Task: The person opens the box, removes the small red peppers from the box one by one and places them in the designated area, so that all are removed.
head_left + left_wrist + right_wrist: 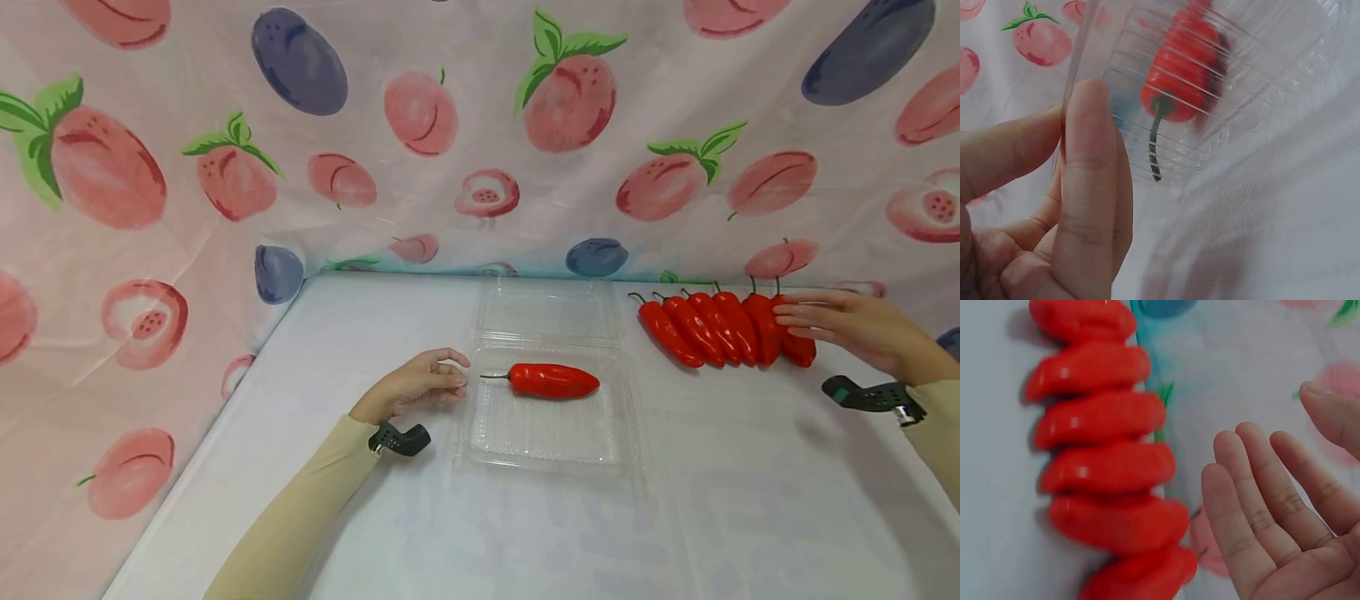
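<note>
A clear plastic clamshell container point(551, 437) lies on the white surface with its lid folded back. Inside its base is one long red pepper point(553, 382), its green stem pointing left. My left hand point(414, 385) is at the container's left side; the left wrist view shows the thumb point(1088, 134) and fingers pinching the rim. Over the right end of a row of several red peppers point(705, 329) hovers my right hand point(862, 329). Its fingers point(1260, 515) are extended and slightly spread, holding nothing. Part of the rightmost pepper point(798, 346) is hidden behind them.
Behind the white tabletop point(360, 533) and along its left side hangs a pink fruit-print cloth point(480, 92). The container's lid point(547, 310) reaches almost to the cloth. A dark wrist mount point(862, 393) sticks out below the right hand, another point(405, 439) below the left.
</note>
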Motion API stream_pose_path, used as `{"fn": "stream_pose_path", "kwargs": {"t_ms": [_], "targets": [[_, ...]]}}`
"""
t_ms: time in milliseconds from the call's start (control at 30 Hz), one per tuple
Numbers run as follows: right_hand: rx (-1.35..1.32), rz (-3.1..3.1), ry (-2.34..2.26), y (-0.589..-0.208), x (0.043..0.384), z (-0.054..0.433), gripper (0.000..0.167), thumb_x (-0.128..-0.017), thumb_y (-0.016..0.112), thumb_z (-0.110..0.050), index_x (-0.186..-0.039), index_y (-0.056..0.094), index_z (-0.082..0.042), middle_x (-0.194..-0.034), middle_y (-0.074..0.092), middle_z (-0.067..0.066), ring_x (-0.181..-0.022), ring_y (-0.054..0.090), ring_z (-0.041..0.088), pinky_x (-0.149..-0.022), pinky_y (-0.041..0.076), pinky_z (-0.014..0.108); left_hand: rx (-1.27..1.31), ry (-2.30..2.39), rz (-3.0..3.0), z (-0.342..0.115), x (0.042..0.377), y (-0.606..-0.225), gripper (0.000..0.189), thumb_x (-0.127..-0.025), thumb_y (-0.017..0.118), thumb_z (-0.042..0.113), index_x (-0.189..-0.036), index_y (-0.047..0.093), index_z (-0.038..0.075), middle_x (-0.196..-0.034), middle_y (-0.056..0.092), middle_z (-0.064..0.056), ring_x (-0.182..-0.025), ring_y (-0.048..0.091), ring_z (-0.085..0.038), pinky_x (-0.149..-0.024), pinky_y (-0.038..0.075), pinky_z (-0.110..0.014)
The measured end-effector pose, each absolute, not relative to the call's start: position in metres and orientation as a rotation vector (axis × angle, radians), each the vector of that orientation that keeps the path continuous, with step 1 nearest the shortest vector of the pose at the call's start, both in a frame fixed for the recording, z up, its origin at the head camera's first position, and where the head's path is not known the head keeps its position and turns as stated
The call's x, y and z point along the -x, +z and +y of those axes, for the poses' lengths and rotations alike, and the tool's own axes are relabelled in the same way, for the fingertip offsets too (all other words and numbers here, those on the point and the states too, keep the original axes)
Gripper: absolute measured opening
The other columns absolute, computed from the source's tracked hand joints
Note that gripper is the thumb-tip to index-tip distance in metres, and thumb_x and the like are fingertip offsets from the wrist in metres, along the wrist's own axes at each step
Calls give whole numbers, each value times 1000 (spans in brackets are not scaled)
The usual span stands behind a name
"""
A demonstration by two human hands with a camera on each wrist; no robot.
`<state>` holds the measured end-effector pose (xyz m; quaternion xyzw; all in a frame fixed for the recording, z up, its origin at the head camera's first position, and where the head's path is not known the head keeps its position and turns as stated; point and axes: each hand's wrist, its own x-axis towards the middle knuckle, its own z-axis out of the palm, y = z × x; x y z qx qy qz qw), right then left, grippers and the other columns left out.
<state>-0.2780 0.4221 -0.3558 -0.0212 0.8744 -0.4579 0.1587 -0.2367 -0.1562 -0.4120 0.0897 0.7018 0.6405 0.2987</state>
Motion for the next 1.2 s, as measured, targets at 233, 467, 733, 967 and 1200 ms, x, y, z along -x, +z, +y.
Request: {"fn": "stream_pose_path", "kwargs": {"t_ms": [233, 467, 733, 967, 1200], "targets": [[187, 2312, -1517, -342, 273, 391, 31, -99, 44, -16, -104, 56, -45, -101, 65, -25, -92, 63, -7, -75, 56, 16, -235, 1702, 1859, -156, 237, -412, 40, -91, 50, -6, -127, 34, -13, -74, 60, 6, -69, 62, -4, -66, 56, -16], [282, 2381, -1387, -333, 265, 358, 36, -96, 51, -11, -132, 46, -14, -104, 62, -28, -95, 59, -12, -74, 57, 19, -232, 1698, 1862, -156, 237, -413, 41, -91, 50, -5, -127, 34, -13, -75, 60, 5, -69, 62, -4, -66, 56, -16], [349, 2472, -1236, -320, 256, 321, 42, -93, 59, -20, -131, 49, -8, -103, 63, -26, -97, 54, -14, -75, 57, 21, -232, 1698, 1859, -157, 237, -412, 41, -91, 51, -5, -127, 34, -13, -74, 60, 5, -69, 62, -4, -65, 55, -15], [400, 2425, -1231, -316, 251, 295, 41, -92, 60, -18, -130, 50, -5, -105, 64, -20, -100, 56, -8, -77, 57, 24, -235, 1700, 1856, -157, 237, -412, 41, -91, 51, -5, -127, 34, -14, -75, 61, 5, -69, 63, -4, -66, 56, -16], [456, 2386, -1212, -315, 247, 268, 43, -91, 62, -20, -129, 51, -2, -108, 68, -11, -98, 61, -2, -80, 57, 23, -245, 1702, 1856, -157, 237, -413, 40, -91, 50, -5, -127, 34, -13, -74, 61, 5, -69, 63, -4, -66, 56, -16]]}}
